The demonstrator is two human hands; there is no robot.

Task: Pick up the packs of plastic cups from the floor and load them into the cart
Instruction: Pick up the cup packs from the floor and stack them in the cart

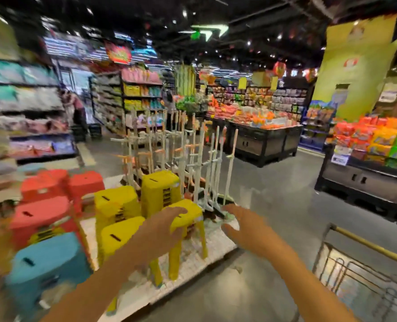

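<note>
Both arms stretched forward: left hand (167, 225) spread, empty, against yellow stool (192, 216); right hand (241, 225) open, empty, just right of stool; cart (367, 245) farther right.

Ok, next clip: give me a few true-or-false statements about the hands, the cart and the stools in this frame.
1. The right hand holds a pack of cups. False: the right hand is open with spread fingers and holds nothing.
2. The cart is at the lower right of the view. True: the cart shows there, with its yellow handle bar.
3. The stool nearest the left hand is blue. False: the left hand is in front of a yellow stool; the blue stools are further left.
4. White pole racks stand behind the yellow stools. True: the white pole racks rise just beyond them.
</note>
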